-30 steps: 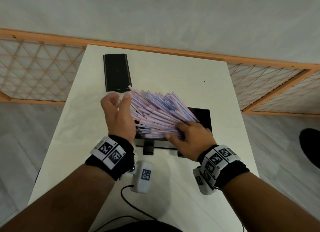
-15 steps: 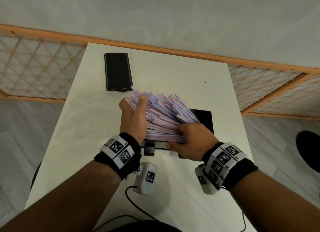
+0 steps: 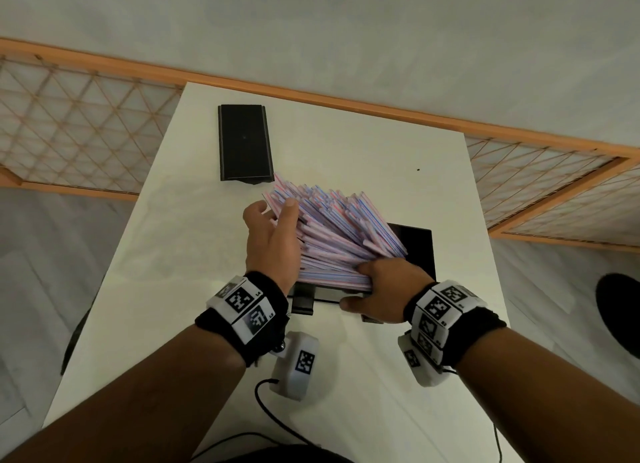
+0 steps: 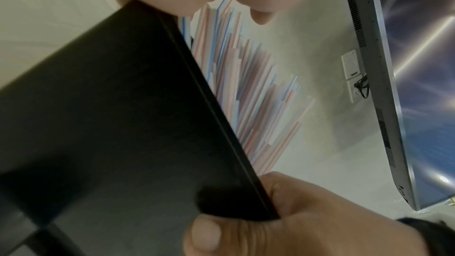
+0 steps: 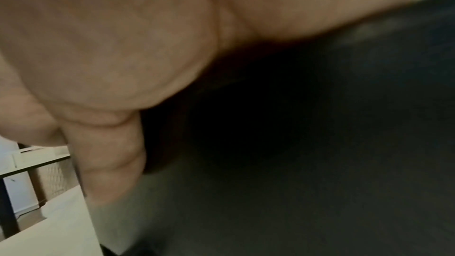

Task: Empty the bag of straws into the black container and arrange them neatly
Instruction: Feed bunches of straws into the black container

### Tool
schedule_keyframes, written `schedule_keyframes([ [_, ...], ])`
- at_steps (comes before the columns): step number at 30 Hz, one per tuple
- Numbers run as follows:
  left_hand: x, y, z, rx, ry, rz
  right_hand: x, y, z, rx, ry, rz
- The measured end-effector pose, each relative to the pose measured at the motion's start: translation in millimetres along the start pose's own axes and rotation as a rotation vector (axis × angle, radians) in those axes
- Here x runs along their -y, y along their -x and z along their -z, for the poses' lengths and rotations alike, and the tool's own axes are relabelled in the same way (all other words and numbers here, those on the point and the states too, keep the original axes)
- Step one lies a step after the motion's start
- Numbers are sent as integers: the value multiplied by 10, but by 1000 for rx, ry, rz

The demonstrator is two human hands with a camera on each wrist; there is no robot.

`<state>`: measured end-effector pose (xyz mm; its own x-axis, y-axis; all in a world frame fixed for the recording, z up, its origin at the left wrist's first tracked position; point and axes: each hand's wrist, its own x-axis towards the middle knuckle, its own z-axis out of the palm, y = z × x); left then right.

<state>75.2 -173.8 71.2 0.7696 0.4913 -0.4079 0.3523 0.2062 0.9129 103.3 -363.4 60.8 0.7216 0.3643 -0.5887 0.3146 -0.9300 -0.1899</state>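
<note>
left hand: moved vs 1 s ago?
Yes. The left hand has shifted right, toward the black container, and now presses against the side of the fanned straws; its fingertips sit closer below the black lid.

Desk [image 3: 194,254]: bears all items listed.
Container [image 3: 417,246]: near the desk's middle, toward the right edge.
Straws [image 3: 332,234]: a fanned bundle standing in the container, tops leaning away and to the left, spreading past the container's left side.
Left hand [image 3: 272,241]: against the left side of the straws, fingers [image 3: 289,208] at their upper ends.
Right hand [image 3: 384,289]: at the near right of the bundle, over the container's near wall, thumb at the near edge.
Flat lid [image 3: 244,142]: lies on the desk behind and left of the container, apart from it; the farthest straw tips reach near its near right corner.
Lattice railing [image 3: 79,130]: behind the desk, running left and right.
</note>
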Motion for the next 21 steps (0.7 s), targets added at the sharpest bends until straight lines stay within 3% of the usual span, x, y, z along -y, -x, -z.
schedule_keyframes([
  [7,-38,43,-12,2,-29,6,163,5,-16,18,53,11],
  [12,-118,55,24,6,-58,76,177,33,91,-25,261,-86],
  [16,-79,91,30,60,-55,151,220,53,22,34,59,-7],
  [19,273,-172,69,91,58,185,139,114,69,-40,-42,18],
  [21,265,-187,93,97,18,168,90,138,91,-62,-96,34],
])
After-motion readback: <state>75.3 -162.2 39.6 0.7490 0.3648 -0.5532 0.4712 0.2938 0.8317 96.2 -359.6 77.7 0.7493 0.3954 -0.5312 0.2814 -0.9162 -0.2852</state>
